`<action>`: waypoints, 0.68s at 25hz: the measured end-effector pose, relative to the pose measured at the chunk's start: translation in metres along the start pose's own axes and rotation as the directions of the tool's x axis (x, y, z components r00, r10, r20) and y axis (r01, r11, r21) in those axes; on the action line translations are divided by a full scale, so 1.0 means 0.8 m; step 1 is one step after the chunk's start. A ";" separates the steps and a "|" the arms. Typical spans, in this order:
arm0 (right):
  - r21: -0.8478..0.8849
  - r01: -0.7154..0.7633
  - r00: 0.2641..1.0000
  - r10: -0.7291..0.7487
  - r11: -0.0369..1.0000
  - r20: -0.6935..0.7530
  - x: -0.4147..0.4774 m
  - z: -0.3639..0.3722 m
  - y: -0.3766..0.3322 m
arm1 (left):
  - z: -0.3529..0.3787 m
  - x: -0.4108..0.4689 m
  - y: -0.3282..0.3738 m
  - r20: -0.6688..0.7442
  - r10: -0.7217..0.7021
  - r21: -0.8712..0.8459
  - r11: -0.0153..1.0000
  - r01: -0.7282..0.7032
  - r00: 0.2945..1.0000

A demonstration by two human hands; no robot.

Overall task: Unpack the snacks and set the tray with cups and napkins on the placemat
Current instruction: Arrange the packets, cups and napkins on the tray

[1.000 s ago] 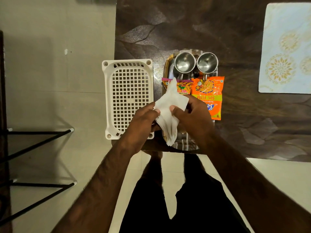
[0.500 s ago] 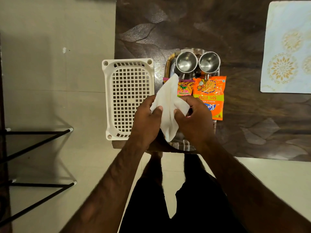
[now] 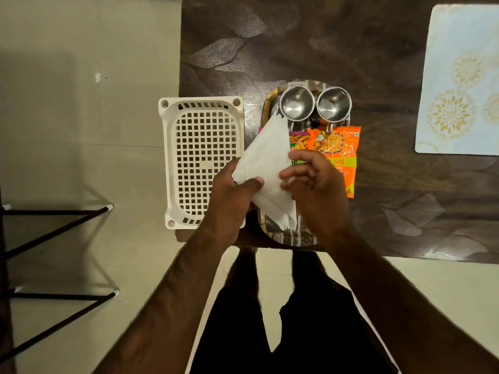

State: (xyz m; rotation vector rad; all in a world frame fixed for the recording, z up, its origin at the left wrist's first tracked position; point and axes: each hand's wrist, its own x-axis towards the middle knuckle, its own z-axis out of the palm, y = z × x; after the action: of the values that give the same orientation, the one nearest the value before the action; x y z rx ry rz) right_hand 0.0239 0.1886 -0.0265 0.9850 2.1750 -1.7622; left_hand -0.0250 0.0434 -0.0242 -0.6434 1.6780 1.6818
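Observation:
A white paper napkin [image 3: 267, 168] is held above a shiny steel tray [image 3: 286, 237] at the table's near edge. My left hand [image 3: 232, 195] pinches its left side with the thumb on top. My right hand [image 3: 316, 184] touches its right edge with the fingers curled. Two steel cups [image 3: 297, 103] [image 3: 334, 104] stand side by side at the tray's far end. An orange snack packet [image 3: 341, 147] lies on the tray under my right hand, and a second packet [image 3: 297, 137] peeks out beside the napkin. The pale floral placemat [image 3: 461, 82] lies at the far right.
A white plastic basket [image 3: 201, 160] with a grid bottom sits on the table's left corner, right beside the tray. The dark wooden table [image 3: 310, 44] stretches back and right. Black metal legs [image 3: 56, 211] stand on the floor at left.
The napkin has been spread wider and flatter between my hands. My right hand has slid to its right edge; the left keeps its pinch.

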 end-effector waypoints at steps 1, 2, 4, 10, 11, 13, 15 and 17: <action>-0.019 -0.021 0.995 0.019 1.000 -0.097 0.008 -0.007 0.002 | -0.003 0.002 -0.001 0.011 -0.027 -0.006 1.000 0.027 1.000; 0.007 -0.062 0.987 0.063 0.998 -0.150 0.016 -0.015 0.006 | -0.005 0.004 -0.002 0.028 -0.050 -0.007 0.999 0.050 0.998; 0.212 -0.220 0.973 0.230 0.952 -0.021 0.032 -0.028 0.009 | -0.007 0.005 -0.003 0.085 -0.097 -0.042 0.994 0.101 0.992; 0.259 -0.231 0.940 0.147 0.938 0.306 0.041 -0.037 0.023 | 0.012 -0.003 -0.004 0.231 -0.057 0.066 0.997 0.043 0.971; 0.255 -0.224 0.941 0.141 0.941 0.308 0.040 -0.040 0.024 | 0.015 -0.001 -0.003 0.186 -0.021 0.178 0.984 -0.013 0.982; 0.233 -0.246 0.923 0.154 0.941 0.352 0.040 -0.050 0.029 | 0.019 0.004 -0.004 0.153 0.005 0.354 0.933 -0.059 0.988; 0.165 -0.317 0.877 0.223 0.934 0.426 0.039 -0.064 0.035 | 0.020 0.005 -0.014 0.187 -0.079 0.358 0.934 0.006 0.979; 0.043 -0.384 0.803 0.311 0.922 0.508 0.036 -0.079 0.043 | 0.024 -0.004 -0.034 0.171 -0.184 0.170 0.973 0.156 0.968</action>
State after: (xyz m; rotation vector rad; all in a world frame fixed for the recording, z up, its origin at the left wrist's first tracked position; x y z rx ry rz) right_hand 0.0391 0.2605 -0.0513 0.7836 1.4645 -1.7610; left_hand -0.0003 0.0607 -0.0389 -0.5233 1.5559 1.4283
